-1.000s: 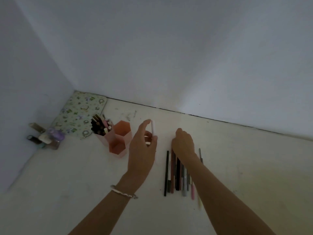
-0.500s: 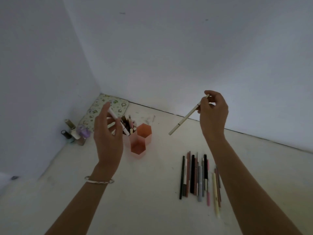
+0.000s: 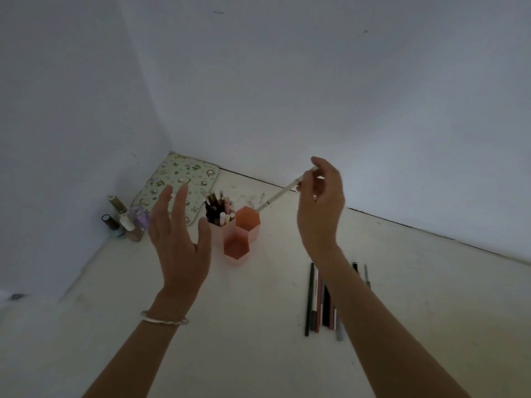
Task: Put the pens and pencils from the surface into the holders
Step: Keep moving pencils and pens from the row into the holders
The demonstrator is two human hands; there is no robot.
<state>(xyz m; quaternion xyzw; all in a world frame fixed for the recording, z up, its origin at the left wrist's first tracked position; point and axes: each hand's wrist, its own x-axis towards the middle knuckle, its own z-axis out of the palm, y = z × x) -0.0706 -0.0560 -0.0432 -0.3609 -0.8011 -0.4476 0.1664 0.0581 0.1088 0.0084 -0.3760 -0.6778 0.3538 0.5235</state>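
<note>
The cluster of three pink hexagonal plastic holders stands between the hands, left of the right fingers. The row of loose pens and pencils lies on the pale worktop nearer than those fingers.

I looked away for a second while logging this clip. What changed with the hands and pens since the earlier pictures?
The left hand let go of its white pen and is now open and empty by the filled holder. The right hand took a cream pen off the surface and has swung its tip down to the back holder. The holders and the remaining row of pens stayed put.
</note>
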